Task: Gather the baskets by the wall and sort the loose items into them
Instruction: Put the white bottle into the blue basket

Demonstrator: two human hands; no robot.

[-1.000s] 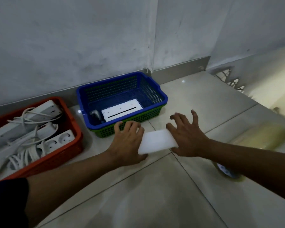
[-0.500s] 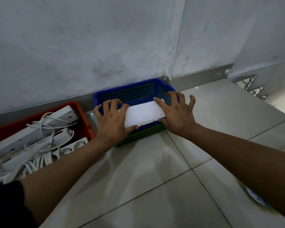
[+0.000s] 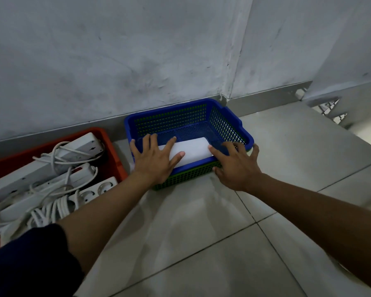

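I see my left hand (image 3: 153, 160) and right hand (image 3: 236, 166), fingers spread, pressing the two ends of a white box (image 3: 191, 152) inside the blue basket (image 3: 223, 123), which sits in a green basket (image 3: 186, 175) against the wall's foot. Beside it, the red basket (image 3: 110, 144) holds white power strips (image 3: 51, 174) and tangled cords.

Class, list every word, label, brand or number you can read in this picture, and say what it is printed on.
None can be read.
white box: its visible face is blank.
power strips in the orange basket: no legible marking.
blue basket: no label visible.
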